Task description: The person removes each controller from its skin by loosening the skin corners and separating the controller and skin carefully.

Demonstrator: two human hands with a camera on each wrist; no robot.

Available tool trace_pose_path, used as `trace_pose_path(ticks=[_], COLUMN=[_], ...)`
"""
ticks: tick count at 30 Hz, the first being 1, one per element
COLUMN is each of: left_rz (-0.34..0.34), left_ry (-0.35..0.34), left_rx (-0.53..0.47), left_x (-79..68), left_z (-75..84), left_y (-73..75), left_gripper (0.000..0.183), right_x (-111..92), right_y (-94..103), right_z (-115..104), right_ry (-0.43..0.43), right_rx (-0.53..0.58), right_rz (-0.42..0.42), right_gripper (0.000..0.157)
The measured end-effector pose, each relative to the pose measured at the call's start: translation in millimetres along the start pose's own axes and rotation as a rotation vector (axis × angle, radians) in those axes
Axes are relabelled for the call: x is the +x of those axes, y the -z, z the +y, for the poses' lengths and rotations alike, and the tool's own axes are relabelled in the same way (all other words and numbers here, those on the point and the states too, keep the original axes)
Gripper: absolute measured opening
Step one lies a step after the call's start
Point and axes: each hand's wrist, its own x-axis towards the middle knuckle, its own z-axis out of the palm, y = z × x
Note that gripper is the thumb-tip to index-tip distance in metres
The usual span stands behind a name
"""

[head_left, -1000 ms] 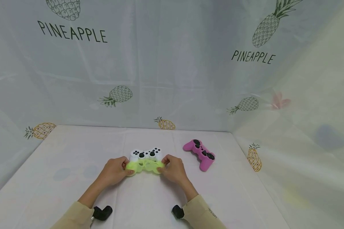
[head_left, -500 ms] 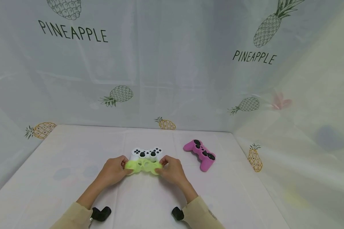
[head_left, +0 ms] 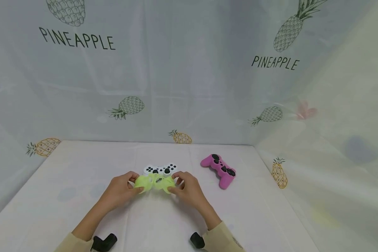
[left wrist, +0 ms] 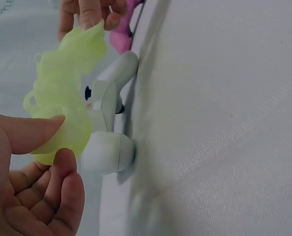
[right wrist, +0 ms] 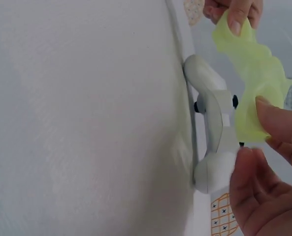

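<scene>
Thin, translucent yellow-green silicone controller cover (head_left: 143,182) hangs in the air between both hands, bent and limp at its middle. My left hand (head_left: 121,190) pinches one end between thumb and fingers. The other end is held by my right hand (head_left: 189,189), its thumb pressing on the near face. Just behind the cover, a white game controller (head_left: 160,169) lies on the table, its lower part hidden in the head view. In both wrist views, the cover (left wrist: 62,98) is apart from the white controller (right wrist: 217,123), which rests on the cloth with no hand on it.
To the right lies a pink game controller (head_left: 218,169) with black buttons and sticks, set at a slant. White cloth (head_left: 157,224) covers the table. A pineapple-print curtain (head_left: 189,87) rises at the back and sides.
Both hands have shifted slightly left with the silicone cover, which now bends more at its middle and hides more of the white controller's lower part. Neither controller has visibly moved.
</scene>
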Motion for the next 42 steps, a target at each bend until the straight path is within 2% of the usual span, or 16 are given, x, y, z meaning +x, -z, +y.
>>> trace_pose_path(ticks=[6,19,26,33,42], left_rz=[-0.004,-0.065,-0.076,-0.085,-0.068], left_ry=[-0.003,0.041,0.012,-0.004,0.032], left_rx=[-0.018,-0.161,-0.226,-0.321,-0.218], left_x=[-3.5,-10.0,-11.9,-14.6,-21.1], left_z=[1.7,1.1,-2.2,1.0,5.9], left_y=[-1.4,-2.3,-0.6,2.6,4.5], left_gripper=[0.047,0.053,0.057,0.059,0.057], right_x=[-7.0,-12.7,-12.9,-14.3,-16.0], right_y=[2.0,3.6,3.6,4.5,1.6], right_z=[2.6,7.3,5.5,3.8,1.3], right_ry=[-0.032,-0.031,-0.044,-0.022,-0.03], right_rx=[0.054,0.183,0.231,0.207,0.263], right_rz=[-0.089,-0.112,-0.134,-0.116,-0.141], right_gripper=[0.037,0.048,0.06,0.066,0.067])
